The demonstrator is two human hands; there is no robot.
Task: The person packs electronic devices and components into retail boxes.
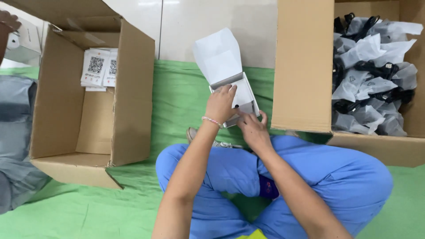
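Both hands (220, 105) (253, 131) on open white box (242, 95); bagged black cables (369, 75) in right carton (303, 66).

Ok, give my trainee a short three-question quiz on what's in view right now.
1. True or false: the small white box in the hands has its lid flap folded open.
2. Which carton holds the bagged black cables? A) the one by the left hand B) the one by the right hand C) neither
3. Fill in: the cartons and the seated person rest on a ______ cloth.

Key:
1. True; the flap stands up behind the box.
2. B; the right carton holds them, while the left carton holds a stack of white printed cards.
3. Green.
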